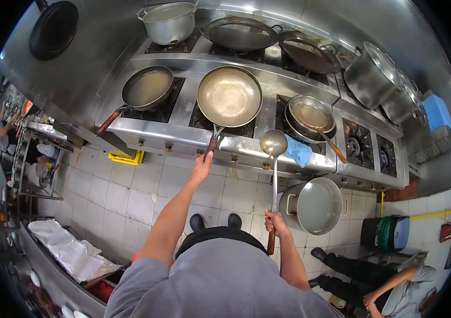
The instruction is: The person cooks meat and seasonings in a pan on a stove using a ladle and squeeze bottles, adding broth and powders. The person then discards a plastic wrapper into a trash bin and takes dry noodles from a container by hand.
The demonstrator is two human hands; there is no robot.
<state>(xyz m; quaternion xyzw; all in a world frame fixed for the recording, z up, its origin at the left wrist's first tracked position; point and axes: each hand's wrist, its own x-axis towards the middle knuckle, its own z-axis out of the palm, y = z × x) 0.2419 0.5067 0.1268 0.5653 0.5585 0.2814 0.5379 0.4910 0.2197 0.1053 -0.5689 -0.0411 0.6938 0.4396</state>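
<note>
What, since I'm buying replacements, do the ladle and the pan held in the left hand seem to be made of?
Ladle: metal, probably stainless steel, judging by its silvery sheen; its brown grip looks wooden.
Pan: metal, with a worn, pale, shiny interior; steel or aluminium, I can't tell. Its reddish-brown handle looks like wood, though the left hand partly covers it.
</note>
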